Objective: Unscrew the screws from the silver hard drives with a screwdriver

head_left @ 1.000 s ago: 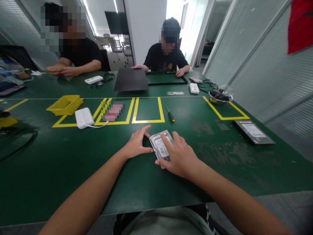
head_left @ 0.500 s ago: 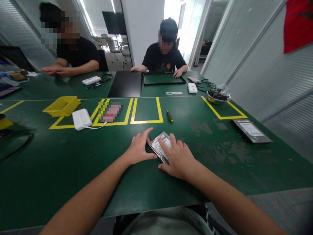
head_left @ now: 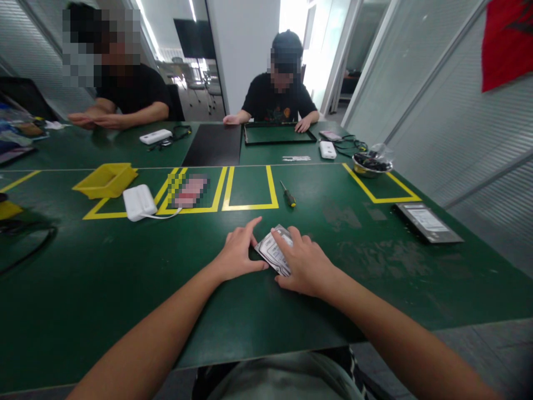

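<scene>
Compared with a second ago, the small hard drive (head_left: 270,250) has turned so that its long edge slants more across the table, and the right hand (head_left: 308,268) now covers more of its near right end. Across the table, the black panel (head_left: 212,145), tilted up a second ago, now lies flat beside the black frame (head_left: 280,142), a co-worker's hand (head_left: 233,119) at its far edge. The near edge of the green tabletop (head_left: 125,283) runs well below both hands, and its surface spreads wide beyond the left forearm; on the right, room stretches to a larger drive (head_left: 428,222). Ahead, a screwdriver (head_left: 288,197) lies well apart from the fingers, near the yellow tape (head_left: 250,208). The small drive is between the hands: the left hand (head_left: 235,255) has thumb and index finger spread around its left corner, whether touching I cannot tell; the right index finger lies across its labelled face, with the thumb by its near end. Whether the right hand pinches it cannot be told.
</scene>
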A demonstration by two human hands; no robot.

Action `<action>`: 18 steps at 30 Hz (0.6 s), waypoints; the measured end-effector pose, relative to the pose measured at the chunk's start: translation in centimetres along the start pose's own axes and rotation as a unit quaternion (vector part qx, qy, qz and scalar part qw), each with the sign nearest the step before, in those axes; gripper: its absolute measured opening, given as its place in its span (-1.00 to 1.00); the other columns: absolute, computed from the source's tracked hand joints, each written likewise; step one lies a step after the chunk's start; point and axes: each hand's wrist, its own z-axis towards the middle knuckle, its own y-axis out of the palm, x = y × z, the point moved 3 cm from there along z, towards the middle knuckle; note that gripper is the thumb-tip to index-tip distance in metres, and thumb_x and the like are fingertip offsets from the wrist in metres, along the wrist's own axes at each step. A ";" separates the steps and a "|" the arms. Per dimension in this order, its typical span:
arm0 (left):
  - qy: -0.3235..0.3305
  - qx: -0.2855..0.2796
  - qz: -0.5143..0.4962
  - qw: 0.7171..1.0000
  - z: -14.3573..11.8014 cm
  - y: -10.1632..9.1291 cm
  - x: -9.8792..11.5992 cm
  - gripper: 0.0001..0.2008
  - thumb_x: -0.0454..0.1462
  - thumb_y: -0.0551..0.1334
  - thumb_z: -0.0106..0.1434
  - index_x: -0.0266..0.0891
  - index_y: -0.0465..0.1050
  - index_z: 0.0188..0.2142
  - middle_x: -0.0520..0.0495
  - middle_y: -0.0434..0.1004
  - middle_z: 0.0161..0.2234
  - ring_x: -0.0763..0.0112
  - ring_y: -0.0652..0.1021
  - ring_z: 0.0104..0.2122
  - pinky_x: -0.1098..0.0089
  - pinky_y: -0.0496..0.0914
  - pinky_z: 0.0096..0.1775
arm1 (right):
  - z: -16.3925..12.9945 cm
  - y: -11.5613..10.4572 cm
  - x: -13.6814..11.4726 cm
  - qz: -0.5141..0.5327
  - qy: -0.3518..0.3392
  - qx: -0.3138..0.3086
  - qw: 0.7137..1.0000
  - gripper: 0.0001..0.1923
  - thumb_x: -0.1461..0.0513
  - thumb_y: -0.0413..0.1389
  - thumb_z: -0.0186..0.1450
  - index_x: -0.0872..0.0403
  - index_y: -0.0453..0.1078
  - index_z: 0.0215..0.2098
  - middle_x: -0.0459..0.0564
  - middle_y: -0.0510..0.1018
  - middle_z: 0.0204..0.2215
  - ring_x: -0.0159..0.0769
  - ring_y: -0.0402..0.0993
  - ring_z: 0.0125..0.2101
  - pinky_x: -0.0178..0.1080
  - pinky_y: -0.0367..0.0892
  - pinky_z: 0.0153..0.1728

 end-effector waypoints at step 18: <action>0.015 -0.023 0.014 1.000 0.2 0.5 -0.2 0.14 0.02 0.43 0.01 -0.04 -0.25 0.39 -0.03 0.44 -0.14 0.11 0.38 -0.09 0.14 0.17 0.02 | -5.3 0.4 10.2 0.023 0.072 0.063 0.995 0.06 -0.04 0.15 0.17 0.05 -0.29 0.46 0.29 0.07 0.28 0.11 0.30 0.07 0.06 0.28 0.07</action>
